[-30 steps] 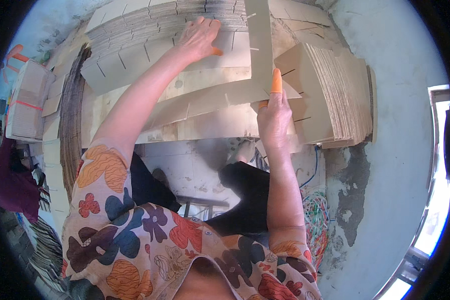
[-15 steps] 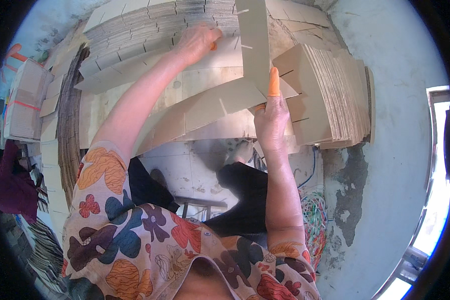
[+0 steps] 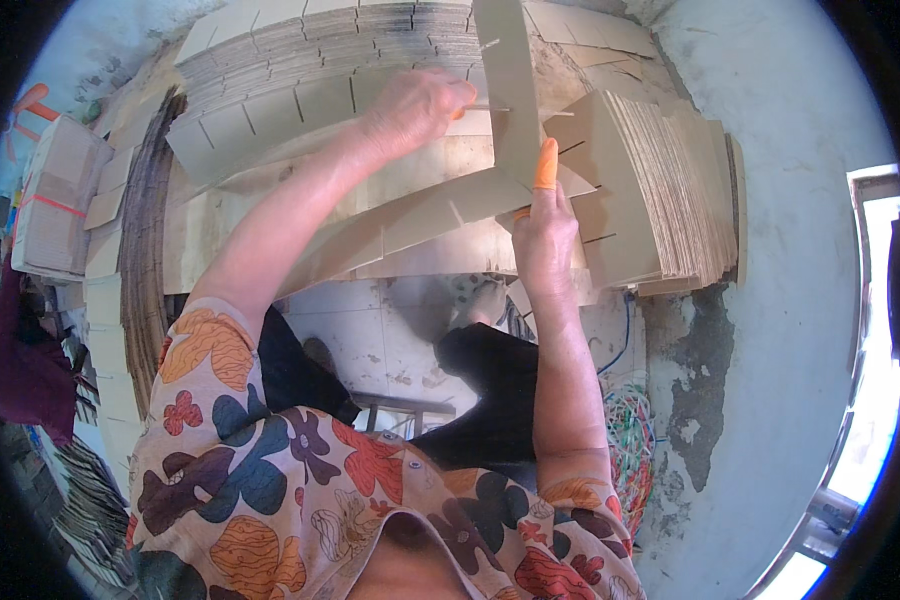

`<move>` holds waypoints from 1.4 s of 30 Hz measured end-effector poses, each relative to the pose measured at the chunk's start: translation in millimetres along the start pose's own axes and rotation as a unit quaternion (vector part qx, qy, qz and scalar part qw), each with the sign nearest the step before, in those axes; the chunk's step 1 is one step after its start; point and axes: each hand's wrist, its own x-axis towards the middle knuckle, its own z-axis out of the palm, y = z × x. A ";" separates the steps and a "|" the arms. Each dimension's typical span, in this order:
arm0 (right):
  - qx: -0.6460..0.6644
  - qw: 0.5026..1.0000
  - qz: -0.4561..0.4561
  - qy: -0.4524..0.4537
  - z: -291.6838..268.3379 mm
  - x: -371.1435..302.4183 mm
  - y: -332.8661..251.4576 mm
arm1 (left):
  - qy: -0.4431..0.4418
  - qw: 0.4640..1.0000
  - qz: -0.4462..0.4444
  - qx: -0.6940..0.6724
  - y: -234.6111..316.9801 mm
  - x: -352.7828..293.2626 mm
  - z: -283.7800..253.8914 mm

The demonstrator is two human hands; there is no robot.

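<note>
My right hand (image 3: 547, 230), an orange cover on one finger, is closed on two slotted cardboard strips where they meet. One, the upright cardboard strip (image 3: 513, 90), runs away from me; the other, a long cardboard strip (image 3: 380, 225), slopes toward the lower left. My left hand (image 3: 420, 105), also with an orange finger cover, is pinched at the right part of another slotted cardboard strip (image 3: 260, 120), in front of the far stack. Its fingertips are close to the upright strip; whether they touch it I cannot tell.
A long stack of slotted strips (image 3: 310, 50) lies at the back of the wooden table (image 3: 220, 225). Stacked cardboard pieces (image 3: 660, 190) stand on the right, beside the wall (image 3: 790, 200). Darker stacked cardboard (image 3: 145, 230) and a white box (image 3: 60, 200) are on the left.
My left hand has moved right and slightly nearer, toward the upright strip, and the slotted strip at it has shifted right and tilted. My right hand has stayed almost still on its strips.
</note>
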 end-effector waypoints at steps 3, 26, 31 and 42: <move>-0.034 0.999 0.013 -0.022 12.4 -2.7 13.1 | 0.009 0.999 0.033 -0.026 19.1 -1.1 -9.7; -0.011 0.997 0.070 -0.030 -3.3 -17.1 -1.7 | -0.083 0.980 -0.114 0.143 -76.6 15.7 39.3; -0.001 0.996 0.082 -0.040 -5.8 -16.5 -5.4 | -0.081 0.987 -0.100 0.099 -84.5 15.7 39.4; -0.040 0.999 -0.005 -0.027 -0.5 -19.5 2.1 | 0.003 0.998 -0.052 0.034 -53.7 20.6 10.6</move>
